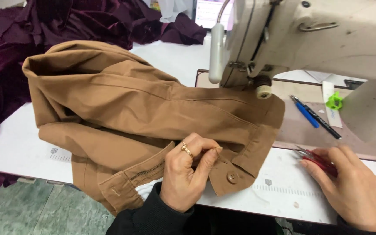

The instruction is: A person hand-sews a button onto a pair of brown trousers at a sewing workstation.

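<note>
- Spreading across a white worktable [18, 148], a tan garment [127, 113] of thick woven cotton is seen, its waistband end lying just under the head of a cream sewing machine [327, 39].
- The garment's waistband edge is pinched by the left hand [188, 174], thumb and forefinger closed on the cloth beside a brown button [232, 177]; a gold ring [186, 150] is worn on one finger.
- Small red thread snips [316, 159] are gripped by the right hand [349, 187], fingers curled round them, resting on the table's front edge.
- The cloth is judged soft, floppy and moderately heavy, unlikely to slip; it would best be taken by the stiffer folded waistband or seams.
- A metal zip [146, 170] is shown along the opened fly, below a small buttonholed tab.
- A blue pen [304, 112], a black pen [325, 124] and a green clip [334, 101] lie on the machine bed.
- Dark purple velvet [44, 26] is heaped behind, crumpled and plush.
</note>
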